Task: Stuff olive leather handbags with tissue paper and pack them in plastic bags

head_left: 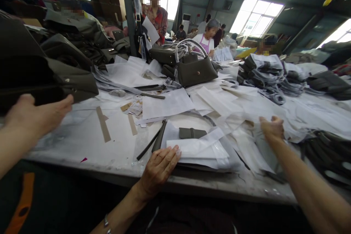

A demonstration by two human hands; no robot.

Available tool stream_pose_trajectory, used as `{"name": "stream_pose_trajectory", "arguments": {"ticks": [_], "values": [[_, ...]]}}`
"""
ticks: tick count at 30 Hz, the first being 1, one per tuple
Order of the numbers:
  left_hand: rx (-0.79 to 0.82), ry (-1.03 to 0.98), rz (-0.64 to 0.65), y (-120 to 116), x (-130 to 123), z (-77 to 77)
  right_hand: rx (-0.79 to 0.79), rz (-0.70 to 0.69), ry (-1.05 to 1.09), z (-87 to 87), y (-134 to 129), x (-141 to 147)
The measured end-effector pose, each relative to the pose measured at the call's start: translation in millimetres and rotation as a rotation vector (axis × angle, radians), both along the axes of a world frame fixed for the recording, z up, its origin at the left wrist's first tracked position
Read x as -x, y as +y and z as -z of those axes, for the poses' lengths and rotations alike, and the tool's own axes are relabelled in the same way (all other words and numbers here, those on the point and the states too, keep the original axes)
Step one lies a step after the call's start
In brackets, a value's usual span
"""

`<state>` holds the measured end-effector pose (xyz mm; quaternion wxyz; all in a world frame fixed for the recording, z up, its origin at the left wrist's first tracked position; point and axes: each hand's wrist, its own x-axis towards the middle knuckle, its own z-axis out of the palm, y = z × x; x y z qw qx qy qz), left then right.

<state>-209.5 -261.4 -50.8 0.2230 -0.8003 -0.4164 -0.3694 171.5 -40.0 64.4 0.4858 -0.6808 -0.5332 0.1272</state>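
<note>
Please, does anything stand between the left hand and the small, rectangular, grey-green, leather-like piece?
Yes: flat white paper-like strips lie between the left hand, resting on their left end, and the grey-green piece.

White folded paper (197,148) touches the left hand (160,170), with an olive-gray tab (188,133) just beyond it. Left of that hand, a tan strip (104,126) and magenta scrap (83,159) dot the pale worktop (74,144); farther ahead are a dark olive-gray handbag (189,75) with a gold clasp (198,73) and a co-worker's red patterned shirt (162,20).

Bare tabletop (78,144) left, papers (219,102) (loose) crowding right
</note>
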Motion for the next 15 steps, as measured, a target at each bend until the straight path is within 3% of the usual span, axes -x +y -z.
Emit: {"name": "stream_pose_trajectory", "arguments": {"ticks": [2,4,6,8,10,11,13,15], "values": [[0.0,0.002,-0.012,0.3,-0.2,0.2,-0.004,0.026,-0.181,-11.7,3.1,8.5],[0.002,-0.002,-0.021,0.5,-0.3,0.4,-0.041,-0.055,-0.39,-27.5,-1.9,36.6],[0.007,-0.002,-0.022,0.4,-0.3,0.1,-0.056,-0.254,-0.609,-41.6,-19.7,76.8],[0.012,0.003,-0.018,0.0,-0.3,-0.5,0.049,-0.638,-0.618,-46.2,-49.8,119.7],[0.01,0.008,-0.018,-0.7,-0.4,-1.1,0.231,-1.054,-0.617,-37.8,-84.5,156.5],[0.011,0.011,-0.02,-1.2,-0.5,-1.3,0.279,-1.188,-0.628,-29.7,-100.0,170.5],[0.016,0.014,-0.03,-1.9,-0.8,-1.4,0.272,-1.264,-0.635,-10.9,-121.9,188.2],[0.027,0.006,-0.037,-2.4,-0.9,-1.1,0.226,-1.207,-0.574,3.8,-129.8,192.7]]}}
